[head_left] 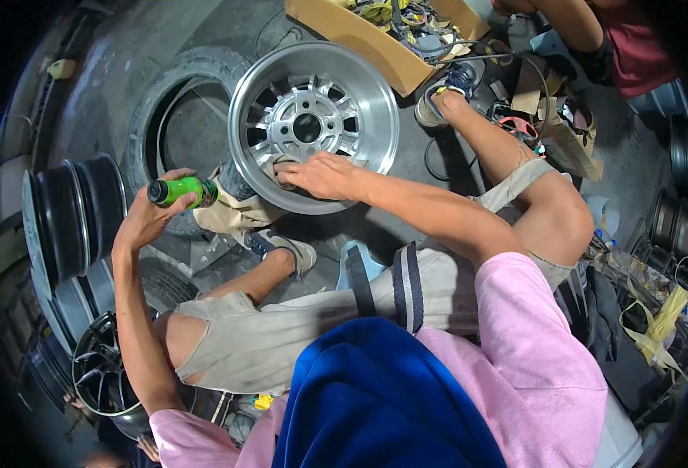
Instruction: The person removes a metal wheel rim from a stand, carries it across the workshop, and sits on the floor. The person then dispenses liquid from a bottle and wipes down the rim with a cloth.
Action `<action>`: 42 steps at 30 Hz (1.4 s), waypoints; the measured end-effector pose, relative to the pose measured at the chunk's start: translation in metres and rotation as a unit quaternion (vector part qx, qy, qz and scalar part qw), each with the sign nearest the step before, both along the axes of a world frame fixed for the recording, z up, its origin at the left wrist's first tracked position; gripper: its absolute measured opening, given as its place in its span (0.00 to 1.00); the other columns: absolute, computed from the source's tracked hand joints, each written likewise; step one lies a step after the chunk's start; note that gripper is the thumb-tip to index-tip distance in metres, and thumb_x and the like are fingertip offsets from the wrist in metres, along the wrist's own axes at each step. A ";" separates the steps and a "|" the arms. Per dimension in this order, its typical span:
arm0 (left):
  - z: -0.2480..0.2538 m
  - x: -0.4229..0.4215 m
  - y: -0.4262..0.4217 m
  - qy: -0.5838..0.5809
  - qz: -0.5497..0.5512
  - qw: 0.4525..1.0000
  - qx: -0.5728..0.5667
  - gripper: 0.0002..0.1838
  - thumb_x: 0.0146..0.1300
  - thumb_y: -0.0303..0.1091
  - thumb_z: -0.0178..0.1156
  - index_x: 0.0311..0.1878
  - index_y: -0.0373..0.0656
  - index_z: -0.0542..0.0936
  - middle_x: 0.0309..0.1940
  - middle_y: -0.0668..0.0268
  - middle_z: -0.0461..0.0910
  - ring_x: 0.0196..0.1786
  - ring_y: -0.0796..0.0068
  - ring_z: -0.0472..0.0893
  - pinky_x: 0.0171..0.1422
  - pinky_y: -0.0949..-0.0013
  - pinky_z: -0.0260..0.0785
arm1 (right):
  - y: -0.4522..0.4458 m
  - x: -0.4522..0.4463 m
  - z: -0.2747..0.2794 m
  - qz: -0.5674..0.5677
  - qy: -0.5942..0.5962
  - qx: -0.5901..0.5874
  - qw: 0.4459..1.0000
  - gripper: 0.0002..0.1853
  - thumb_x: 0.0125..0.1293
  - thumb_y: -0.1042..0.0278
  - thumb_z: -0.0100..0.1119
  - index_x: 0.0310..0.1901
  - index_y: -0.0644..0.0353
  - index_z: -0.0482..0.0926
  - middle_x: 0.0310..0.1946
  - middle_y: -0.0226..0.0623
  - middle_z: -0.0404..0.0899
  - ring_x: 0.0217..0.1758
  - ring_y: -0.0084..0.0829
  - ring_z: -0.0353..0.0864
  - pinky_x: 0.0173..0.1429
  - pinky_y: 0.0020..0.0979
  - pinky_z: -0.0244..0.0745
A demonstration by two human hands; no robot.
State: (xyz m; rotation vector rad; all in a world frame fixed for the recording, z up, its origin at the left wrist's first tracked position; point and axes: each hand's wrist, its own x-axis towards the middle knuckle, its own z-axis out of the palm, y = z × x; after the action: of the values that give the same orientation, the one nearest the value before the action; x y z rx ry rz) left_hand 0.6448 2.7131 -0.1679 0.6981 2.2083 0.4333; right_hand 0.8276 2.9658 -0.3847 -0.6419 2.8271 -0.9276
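Note:
A polished silver wheel rim [383, 101] lies tilted in front of me with its spoked face up. Inside its lower edge, my right hand [324, 175] presses a small greyish-beige rag [278, 165] against the metal, fingers closed over the cloth. To the left of the rim, my left hand [147, 217] is wrapped round a green bottle [178, 190] with a dark cap, held roughly level. A tan cloth [238, 215] hangs below the bottle, beside the rim's lower left side. What supports the rim from beneath is mostly hidden.
A tire [145, 125] lies left of the rim. Dark wheels [78, 218] are stacked at the left, above a black spoked wheel [102, 363]. A cardboard box [344, 35] of scraps stands behind. Cables and clutter cover the right side, where another person's arm [574, 23] shows.

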 end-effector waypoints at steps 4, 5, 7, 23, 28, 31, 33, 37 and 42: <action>0.003 0.001 -0.003 0.007 -0.003 1.000 0.008 0.26 0.69 0.43 0.69 0.64 0.39 0.80 0.48 0.60 0.87 0.50 0.71 0.83 0.60 0.66 0.75 | -0.010 0.001 -0.005 -0.034 0.037 0.066 0.997 0.21 0.71 0.72 0.49 0.65 0.52 0.73 0.68 0.37 0.77 0.43 0.48 0.89 0.45 0.46 0.84; 0.005 0.002 -0.003 0.009 -0.002 1.000 0.009 0.26 0.69 0.43 0.69 0.64 0.39 0.80 0.48 0.60 0.87 0.50 0.71 0.83 0.60 0.66 0.75 | -0.012 0.002 -0.004 -0.032 0.038 0.067 0.996 0.21 0.71 0.72 0.49 0.65 0.52 0.73 0.68 0.37 0.77 0.43 0.48 0.89 0.45 0.46 0.84; 0.009 0.004 -0.005 0.002 0.009 1.000 0.015 0.26 0.69 0.44 0.69 0.64 0.39 0.80 0.48 0.59 0.87 0.51 0.71 0.83 0.60 0.66 0.75 | -0.012 0.003 0.011 -0.030 -0.009 0.107 0.994 0.22 0.72 0.72 0.48 0.66 0.52 0.72 0.70 0.35 0.75 0.45 0.47 0.89 0.47 0.46 0.83; 0.009 0.005 -0.009 0.017 0.010 1.000 0.020 0.26 0.69 0.44 0.70 0.64 0.39 0.81 0.47 0.61 0.87 0.49 0.73 0.83 0.58 0.67 0.75 | -0.026 -0.010 0.011 -0.123 0.045 0.086 0.988 0.20 0.71 0.70 0.48 0.63 0.58 0.74 0.69 0.44 0.75 0.45 0.40 0.91 0.47 0.41 0.84; 0.008 0.000 -0.015 0.000 0.013 0.999 0.029 0.25 0.69 0.44 0.70 0.64 0.39 0.80 0.47 0.60 0.87 0.49 0.72 0.83 0.58 0.66 0.75 | -0.032 -0.027 0.021 -0.115 0.066 0.016 0.991 0.21 0.71 0.70 0.49 0.64 0.58 0.74 0.68 0.46 0.74 0.44 0.46 0.90 0.47 0.44 0.84; 0.006 -0.001 -0.017 -0.003 0.016 0.999 0.046 0.25 0.69 0.43 0.69 0.64 0.39 0.80 0.48 0.60 0.87 0.50 0.72 0.83 0.59 0.66 0.75 | -0.019 -0.021 0.019 -0.069 0.070 0.058 0.993 0.21 0.71 0.70 0.50 0.65 0.56 0.73 0.69 0.44 0.74 0.42 0.45 0.90 0.44 0.43 0.85; 0.011 0.000 -0.015 0.000 0.010 0.999 0.039 0.25 0.69 0.43 0.70 0.63 0.38 0.81 0.48 0.59 0.87 0.50 0.72 0.83 0.59 0.66 0.75 | -0.015 -0.016 0.010 -0.053 0.065 0.088 0.993 0.20 0.71 0.70 0.51 0.64 0.55 0.73 0.66 0.40 0.76 0.40 0.42 0.90 0.41 0.43 0.85; 0.015 0.003 -0.014 -0.004 0.009 1.000 0.027 0.26 0.68 0.42 0.70 0.63 0.37 0.81 0.49 0.59 0.87 0.51 0.71 0.83 0.60 0.66 0.75 | 0.000 -0.030 0.007 -0.016 0.085 0.122 0.989 0.18 0.70 0.70 0.53 0.61 0.52 0.74 0.58 0.35 0.77 0.39 0.42 0.90 0.39 0.47 0.84; 0.010 0.000 -0.025 -0.004 0.030 0.999 0.043 0.26 0.68 0.43 0.70 0.64 0.38 0.81 0.50 0.58 0.87 0.52 0.71 0.83 0.61 0.65 0.75 | 0.028 -0.048 0.020 -0.164 0.070 0.072 0.981 0.15 0.66 0.71 0.55 0.54 0.54 0.75 0.57 0.35 0.80 0.42 0.50 0.89 0.45 0.50 0.84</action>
State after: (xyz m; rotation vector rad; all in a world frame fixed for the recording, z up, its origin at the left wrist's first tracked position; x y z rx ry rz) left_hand 0.6450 2.6881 -0.1577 0.6762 2.2173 0.5634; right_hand 0.7799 2.9940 -0.3644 -0.2353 3.1518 -0.7316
